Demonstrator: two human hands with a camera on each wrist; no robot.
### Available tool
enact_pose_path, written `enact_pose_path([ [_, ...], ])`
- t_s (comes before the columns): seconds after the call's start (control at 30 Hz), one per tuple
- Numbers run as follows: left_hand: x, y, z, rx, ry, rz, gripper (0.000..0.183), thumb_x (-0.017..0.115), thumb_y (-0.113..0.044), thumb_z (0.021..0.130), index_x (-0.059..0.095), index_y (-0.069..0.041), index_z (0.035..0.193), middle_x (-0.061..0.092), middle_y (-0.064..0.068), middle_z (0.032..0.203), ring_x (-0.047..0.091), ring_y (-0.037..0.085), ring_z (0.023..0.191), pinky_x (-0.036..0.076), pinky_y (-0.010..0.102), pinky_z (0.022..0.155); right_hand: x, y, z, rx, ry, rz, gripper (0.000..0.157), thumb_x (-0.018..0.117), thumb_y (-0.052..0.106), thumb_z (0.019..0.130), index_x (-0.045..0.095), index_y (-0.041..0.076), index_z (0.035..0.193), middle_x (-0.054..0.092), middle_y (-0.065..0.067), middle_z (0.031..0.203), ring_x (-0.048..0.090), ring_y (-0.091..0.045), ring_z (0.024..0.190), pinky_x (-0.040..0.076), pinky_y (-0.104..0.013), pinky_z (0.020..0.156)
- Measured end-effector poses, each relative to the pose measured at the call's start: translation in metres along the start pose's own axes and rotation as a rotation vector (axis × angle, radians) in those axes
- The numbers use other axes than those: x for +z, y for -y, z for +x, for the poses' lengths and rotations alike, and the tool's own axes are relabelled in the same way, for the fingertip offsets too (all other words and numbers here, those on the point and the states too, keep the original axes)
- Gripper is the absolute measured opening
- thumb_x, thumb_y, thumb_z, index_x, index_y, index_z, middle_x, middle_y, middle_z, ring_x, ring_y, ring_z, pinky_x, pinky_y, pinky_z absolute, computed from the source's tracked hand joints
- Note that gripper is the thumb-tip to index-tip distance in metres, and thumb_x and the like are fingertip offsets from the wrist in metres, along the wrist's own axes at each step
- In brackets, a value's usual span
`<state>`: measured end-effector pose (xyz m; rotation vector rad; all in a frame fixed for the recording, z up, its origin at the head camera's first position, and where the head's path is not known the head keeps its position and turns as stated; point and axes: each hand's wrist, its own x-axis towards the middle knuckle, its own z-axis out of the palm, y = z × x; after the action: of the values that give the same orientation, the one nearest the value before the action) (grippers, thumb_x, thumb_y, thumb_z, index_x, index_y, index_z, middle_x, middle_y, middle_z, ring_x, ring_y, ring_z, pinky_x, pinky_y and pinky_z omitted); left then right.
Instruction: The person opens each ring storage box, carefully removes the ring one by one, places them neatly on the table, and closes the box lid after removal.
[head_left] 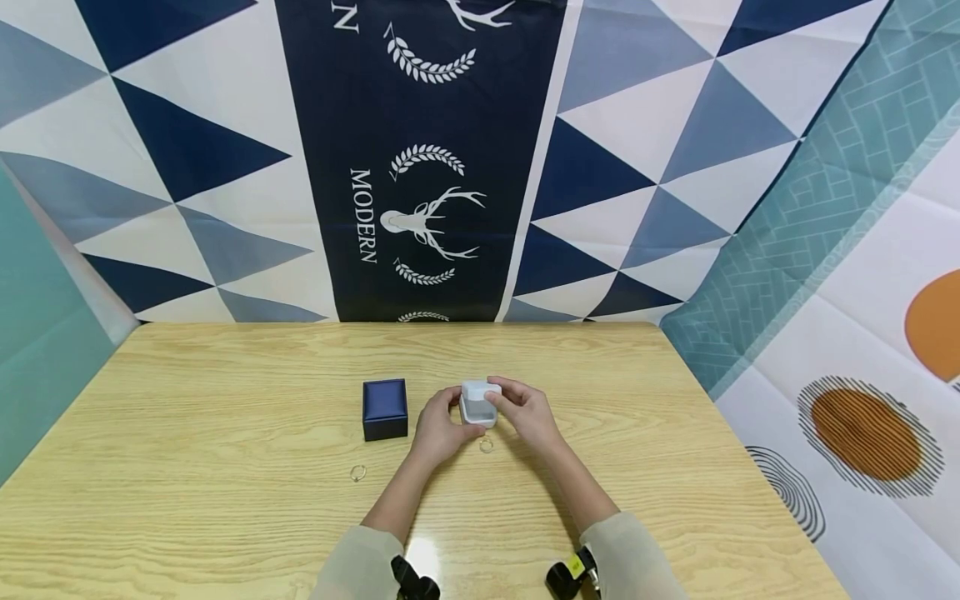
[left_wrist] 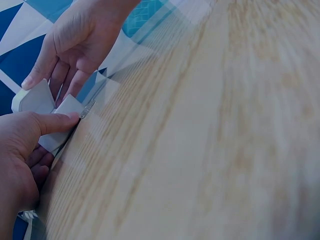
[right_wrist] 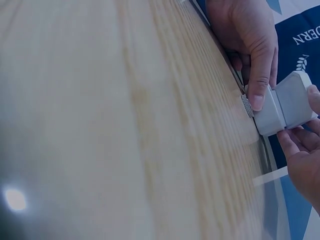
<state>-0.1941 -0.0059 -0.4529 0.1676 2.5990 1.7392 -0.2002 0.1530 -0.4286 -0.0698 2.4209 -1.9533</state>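
Observation:
A small white ring box (head_left: pixel 480 406) stands on the table with its lid tilted up. My left hand (head_left: pixel 441 427) grips the base from the left, its thumb (left_wrist: pixel 60 122) pressed on the front side. From the right, my right hand (head_left: pixel 527 412) pinches the raised lid (right_wrist: pixel 296 97) between thumb and fingers. Just in front of the box lies a ring (head_left: pixel 486 446), which shows a sparkling band beside the left thumb in the right wrist view. The box's inside is mostly hidden in both wrist views.
Left of the hands sits a dark blue ring box (head_left: pixel 385 408), closed. A second ring (head_left: pixel 358 472) lies nearer, to its front left. The wooden table (head_left: pixel 225 400) ends at a patterned cloth backdrop (head_left: pixel 427 167).

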Motion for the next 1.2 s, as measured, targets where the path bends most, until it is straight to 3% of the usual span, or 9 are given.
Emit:
enact_pose_path([
  [1.2,-0.0030,-0.0028,-0.0014,-0.006,0.019,-0.019,0.069,0.083,-0.015,0.069,0.052,-0.001,0.128,0.057,0.015,0.125,0.050,0.033,0.121,0.036,0.049,0.106,-0.0074,-0.0002,-0.0015,0.012,0.095,0.007,0.044,0.065,0.018,0.088,0.056,0.001,0.127,0.057,-0.015,0.130,0.052,-0.024,0.123,0.047,-0.017,0.092],
])
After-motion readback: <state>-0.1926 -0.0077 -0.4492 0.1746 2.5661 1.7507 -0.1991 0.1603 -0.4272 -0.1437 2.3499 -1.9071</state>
